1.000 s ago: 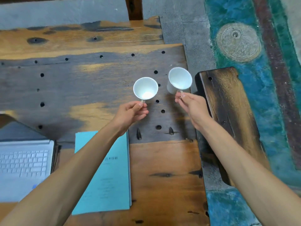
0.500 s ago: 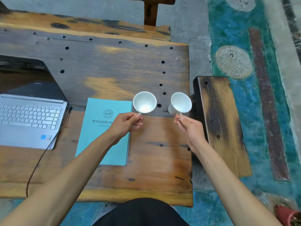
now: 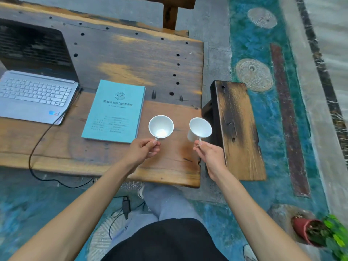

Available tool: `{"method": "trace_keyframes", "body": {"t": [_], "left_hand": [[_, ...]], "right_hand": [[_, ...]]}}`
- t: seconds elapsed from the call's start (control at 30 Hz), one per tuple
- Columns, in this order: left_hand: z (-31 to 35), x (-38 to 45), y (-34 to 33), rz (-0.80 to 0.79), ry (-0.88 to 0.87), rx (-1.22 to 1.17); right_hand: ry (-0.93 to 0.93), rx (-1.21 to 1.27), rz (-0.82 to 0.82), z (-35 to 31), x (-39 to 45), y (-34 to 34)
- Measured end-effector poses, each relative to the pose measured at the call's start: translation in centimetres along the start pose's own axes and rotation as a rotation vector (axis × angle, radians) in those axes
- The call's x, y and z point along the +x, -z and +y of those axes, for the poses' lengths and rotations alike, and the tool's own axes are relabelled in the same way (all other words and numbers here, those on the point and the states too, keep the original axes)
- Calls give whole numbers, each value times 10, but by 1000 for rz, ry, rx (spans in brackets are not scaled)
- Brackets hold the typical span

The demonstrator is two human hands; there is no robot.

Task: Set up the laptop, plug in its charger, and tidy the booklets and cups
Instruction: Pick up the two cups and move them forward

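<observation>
Your left hand (image 3: 144, 150) pinches one white cup (image 3: 161, 126) by its handle, and your right hand (image 3: 210, 154) pinches the other cup (image 3: 200, 129). Both hang just ahead of your fingers over the desk's (image 3: 169, 166) near right corner, mouths tilted toward you.

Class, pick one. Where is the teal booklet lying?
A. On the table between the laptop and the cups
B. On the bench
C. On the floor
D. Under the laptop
A: the teal booklet lies flat on the table, right of the laptop and left of the held cups.
</observation>
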State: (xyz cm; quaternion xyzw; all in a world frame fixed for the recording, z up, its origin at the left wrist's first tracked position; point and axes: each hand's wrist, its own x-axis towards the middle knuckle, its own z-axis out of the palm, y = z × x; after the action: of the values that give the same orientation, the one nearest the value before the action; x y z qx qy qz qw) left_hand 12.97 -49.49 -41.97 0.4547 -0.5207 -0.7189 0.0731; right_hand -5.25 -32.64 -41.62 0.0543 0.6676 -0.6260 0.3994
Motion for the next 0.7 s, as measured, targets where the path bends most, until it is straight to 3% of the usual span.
{"method": "trace_keyframes", "body": {"t": [0.7], "left_hand": [[-115,-56,-54,95,54,54]], "right_hand": [[-40,-223,60,111,-65,76]]}}
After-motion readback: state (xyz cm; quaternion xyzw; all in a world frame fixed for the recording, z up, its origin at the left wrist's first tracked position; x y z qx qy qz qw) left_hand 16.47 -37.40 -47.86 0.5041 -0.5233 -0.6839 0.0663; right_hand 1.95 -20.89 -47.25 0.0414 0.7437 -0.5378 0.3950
